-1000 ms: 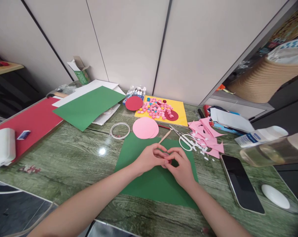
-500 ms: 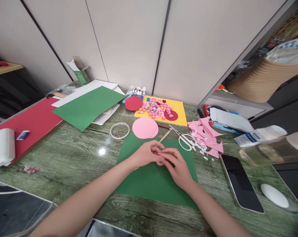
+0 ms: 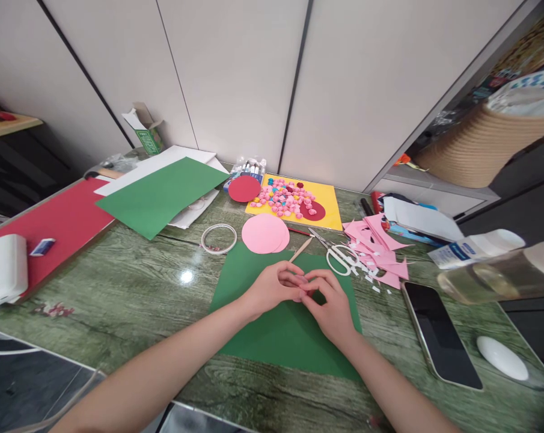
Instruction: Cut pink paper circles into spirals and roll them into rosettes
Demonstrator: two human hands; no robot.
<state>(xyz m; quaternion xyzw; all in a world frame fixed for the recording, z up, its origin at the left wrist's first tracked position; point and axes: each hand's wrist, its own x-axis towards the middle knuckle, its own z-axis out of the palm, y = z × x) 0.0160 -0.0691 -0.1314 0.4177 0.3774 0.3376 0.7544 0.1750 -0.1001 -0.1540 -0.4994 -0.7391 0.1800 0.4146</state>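
At the far left of the counter [image 3: 131,282], a white case [image 3: 3,267] sat partly on a red sheet [image 3: 64,219]. Next came a far green sheet [image 3: 163,195] overlapping white sheets [image 3: 163,157], then a roll of tape [image 3: 219,248] lying flat. My left hand [image 3: 272,288] was over a near green sheet [image 3: 285,343], its fingers curled in and gripping a small pink piece [image 3: 303,285], mostly hidden between my fingertips. Beyond that hand lay overlapping pink circles [image 3: 263,233], with a red disc [image 3: 244,189] behind them beside a yellow sheet [image 3: 330,204] that bore many small pink rolls [image 3: 285,201]. My right hand [image 3: 332,307] met the left, thumb and fingers bent and closed on the same piece. A pointed wooden stick [image 3: 302,248] lay just past my hands. Further right, white-handled scissors [image 3: 344,260] lay beside pink scraps [image 3: 377,246]; beyond were a phone [image 3: 443,337], a clear bottle [image 3: 492,276] on its side and a white oval object [image 3: 502,358].
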